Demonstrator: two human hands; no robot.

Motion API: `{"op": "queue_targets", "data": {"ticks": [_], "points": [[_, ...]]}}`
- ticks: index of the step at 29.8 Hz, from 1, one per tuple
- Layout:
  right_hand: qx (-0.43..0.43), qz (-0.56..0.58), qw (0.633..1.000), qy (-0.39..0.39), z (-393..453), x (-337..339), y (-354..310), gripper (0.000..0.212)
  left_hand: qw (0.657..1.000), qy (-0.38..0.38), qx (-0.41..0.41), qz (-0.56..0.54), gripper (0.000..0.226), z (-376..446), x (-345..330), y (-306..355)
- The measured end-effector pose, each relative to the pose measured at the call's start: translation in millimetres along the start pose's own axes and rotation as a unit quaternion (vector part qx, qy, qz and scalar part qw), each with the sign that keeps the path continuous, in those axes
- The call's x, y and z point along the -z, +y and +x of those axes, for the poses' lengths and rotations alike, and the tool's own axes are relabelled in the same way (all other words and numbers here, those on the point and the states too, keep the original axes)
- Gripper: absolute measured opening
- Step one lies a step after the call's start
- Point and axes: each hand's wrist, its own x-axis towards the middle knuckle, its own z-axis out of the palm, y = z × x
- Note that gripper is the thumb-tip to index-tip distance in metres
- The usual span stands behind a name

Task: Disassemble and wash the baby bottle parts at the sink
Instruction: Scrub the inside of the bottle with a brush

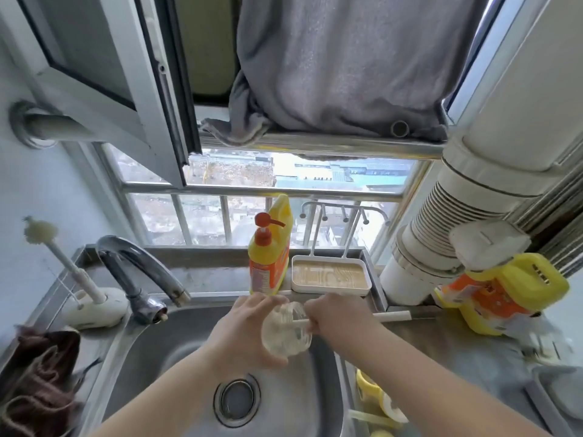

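My left hand (pixel 249 329) grips a clear baby bottle body (pixel 285 331) above the steel sink (pixel 176 354), with the bottle's mouth tilted up and to the right. My right hand (pixel 336 316) holds a white brush handle (pixel 301 323) whose end goes into the bottle's mouth. Yellow bottle parts (pixel 372 392) lie on the counter at the sink's right rim. The brush head is hidden inside the bottle.
A chrome tap (pixel 142 269) curves over the sink's back left. A sponge brush (pixel 60 257) stands in a white holder. Yellow dish soap (pixel 271 250) and a drying tray (pixel 329 275) sit behind. A brown cloth (pixel 38 380) lies left; a yellow jug (pixel 501 291) right.
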Motion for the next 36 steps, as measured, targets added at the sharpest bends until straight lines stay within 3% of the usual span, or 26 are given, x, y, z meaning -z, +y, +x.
{"op": "queue_targets", "data": {"ticks": [3,5,8,12,15,19,23,28,32,36], "points": [[-0.029,0.022,0.998,0.045,-4.3,11.6,-2.5,0.019,0.999,0.041,0.034,-0.013,0.094,-12.9,9.3,-7.7],[-0.017,0.031,0.998,0.055,-5.3,11.7,-14.6,0.018,0.999,0.035,0.010,0.010,0.093,-16.9,14.4,-4.9],[-0.013,0.066,0.997,0.022,-9.3,9.6,-29.0,0.017,0.998,0.025,0.000,0.057,0.095,-28.8,16.1,-3.5],[-0.048,0.102,0.992,0.048,-12.9,16.3,-27.6,0.014,0.996,0.069,0.031,0.050,0.095,-36.9,22.1,-5.4],[-0.043,0.111,0.993,0.020,-14.4,11.0,-42.0,0.015,0.997,0.032,0.008,0.072,0.092,-36.9,22.7,1.7],[-0.095,0.145,0.985,0.020,-17.9,15.0,-33.2,0.038,0.995,0.052,0.029,0.077,0.087,-44.5,30.3,-10.1],[-0.065,0.127,0.990,0.003,-19.5,18.4,-51.1,0.044,0.994,0.010,-0.011,0.105,0.088,-41.7,31.0,0.1],[-0.112,0.156,0.981,0.026,-24.7,24.6,-45.8,0.040,0.993,0.046,0.000,0.113,0.088,-46.3,45.4,-11.5],[-0.103,0.161,0.982,-0.005,-21.3,19.8,-62.3,0.042,0.994,0.033,-0.025,0.099,0.095,-46.4,44.6,-6.8],[-0.140,0.180,0.974,0.001,-27.1,25.6,-48.2,0.037,0.990,0.069,-0.031,0.117,0.090,-49.2,49.7,-14.1]]}}
